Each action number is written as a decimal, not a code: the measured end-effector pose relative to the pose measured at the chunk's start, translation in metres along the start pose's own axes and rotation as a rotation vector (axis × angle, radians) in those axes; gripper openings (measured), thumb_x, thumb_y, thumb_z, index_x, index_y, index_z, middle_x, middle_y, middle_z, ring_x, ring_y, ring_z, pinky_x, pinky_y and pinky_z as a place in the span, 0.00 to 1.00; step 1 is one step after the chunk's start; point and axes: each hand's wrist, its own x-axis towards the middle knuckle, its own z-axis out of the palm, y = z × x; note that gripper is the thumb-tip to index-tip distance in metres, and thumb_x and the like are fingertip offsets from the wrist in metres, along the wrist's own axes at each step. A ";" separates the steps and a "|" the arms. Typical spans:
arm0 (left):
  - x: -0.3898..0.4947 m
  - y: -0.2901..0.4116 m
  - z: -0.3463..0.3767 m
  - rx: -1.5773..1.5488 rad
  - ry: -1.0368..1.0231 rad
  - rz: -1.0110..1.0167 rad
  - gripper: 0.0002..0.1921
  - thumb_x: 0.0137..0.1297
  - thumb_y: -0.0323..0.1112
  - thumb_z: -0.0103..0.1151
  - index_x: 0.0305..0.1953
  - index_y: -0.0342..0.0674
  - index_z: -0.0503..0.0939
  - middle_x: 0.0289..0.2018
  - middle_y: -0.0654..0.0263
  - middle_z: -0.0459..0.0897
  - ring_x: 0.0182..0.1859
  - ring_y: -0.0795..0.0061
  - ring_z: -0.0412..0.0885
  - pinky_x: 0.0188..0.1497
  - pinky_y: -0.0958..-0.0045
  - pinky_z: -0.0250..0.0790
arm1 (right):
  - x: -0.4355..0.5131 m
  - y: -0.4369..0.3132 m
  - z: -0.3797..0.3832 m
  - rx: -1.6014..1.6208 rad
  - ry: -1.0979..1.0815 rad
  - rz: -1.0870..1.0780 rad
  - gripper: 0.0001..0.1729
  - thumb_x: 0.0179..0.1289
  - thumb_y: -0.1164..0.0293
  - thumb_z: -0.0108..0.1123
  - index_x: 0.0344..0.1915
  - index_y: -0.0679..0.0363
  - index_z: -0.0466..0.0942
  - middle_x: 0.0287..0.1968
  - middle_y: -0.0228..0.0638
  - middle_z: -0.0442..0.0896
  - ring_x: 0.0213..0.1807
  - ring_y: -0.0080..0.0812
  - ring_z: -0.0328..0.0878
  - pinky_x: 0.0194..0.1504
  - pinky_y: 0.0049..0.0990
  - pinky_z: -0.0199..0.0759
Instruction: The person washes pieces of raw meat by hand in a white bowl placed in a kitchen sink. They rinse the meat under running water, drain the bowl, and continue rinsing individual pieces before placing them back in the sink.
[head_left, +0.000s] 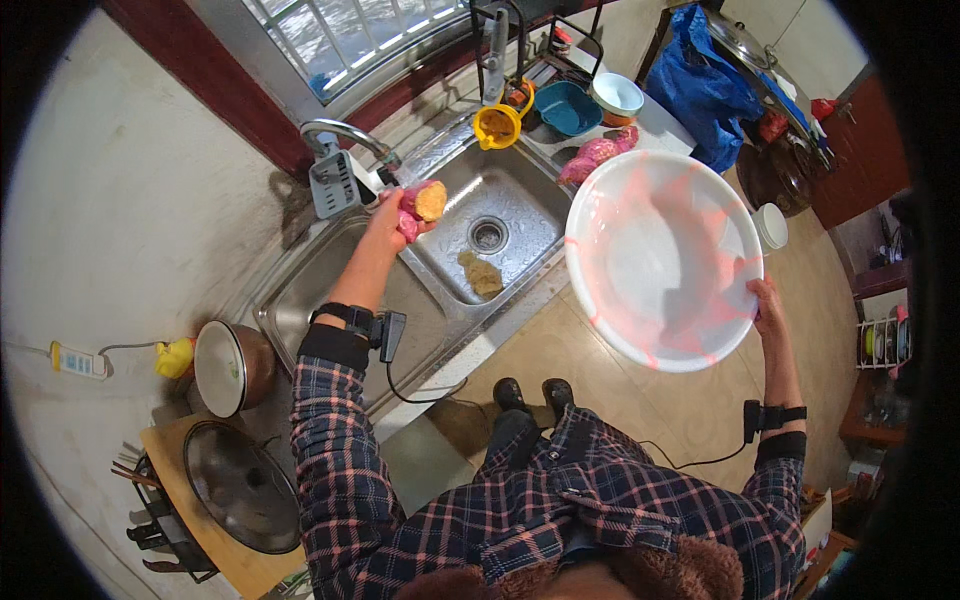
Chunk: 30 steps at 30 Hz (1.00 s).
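Note:
My left hand (386, 226) is raised over the left edge of the right sink bowl, just under the faucet (349, 131). It holds pink-skinned sweet potato (430, 201), whose cut end shows yellow flesh; whether this is one piece or two I cannot tell. My right hand (765, 306) grips the right rim of a large white basin (637, 255) with pink streaks. The basin is tipped so its inside faces me, and it holds nothing. Beyond its upper left rim, several more sweet potatoes (596, 157) lie on the counter.
A yellow-brown, loofah-like scrubber (481, 276) lies near the sink drain (487, 234). Behind the sink are a yellow strainer cup (496, 126), a teal bowl (568, 109) and a white bowl (617, 93). A lidded pot (225, 367) stands at left; a blue bag (697, 90) hangs at right.

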 end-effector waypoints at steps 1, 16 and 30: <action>0.000 0.002 0.001 0.052 0.027 -0.011 0.17 0.69 0.44 0.41 0.53 0.44 0.65 0.51 0.54 0.73 0.49 0.52 0.76 0.36 0.48 0.77 | -0.006 -0.001 0.008 0.021 -0.016 0.010 0.29 0.47 0.72 0.48 0.54 0.69 0.68 0.40 0.37 0.78 0.34 0.30 0.78 0.36 0.26 0.76; -0.012 0.035 0.006 0.349 -0.015 0.023 0.14 0.62 0.35 0.56 0.48 0.42 0.68 0.43 0.60 0.78 0.40 0.64 0.80 0.30 0.61 0.77 | -0.025 0.026 0.144 -0.077 -0.250 0.305 0.21 0.51 0.75 0.48 0.48 0.67 0.71 0.36 0.36 0.79 0.30 0.28 0.79 0.31 0.26 0.77; -0.069 0.056 0.058 0.523 -0.023 -0.051 0.14 0.62 0.37 0.57 0.47 0.44 0.70 0.40 0.62 0.79 0.35 0.69 0.80 0.22 0.69 0.75 | -0.018 0.061 0.368 -0.124 -0.504 0.259 0.15 0.52 0.73 0.54 0.40 0.68 0.75 0.23 0.36 0.75 0.14 0.24 0.65 0.12 0.23 0.56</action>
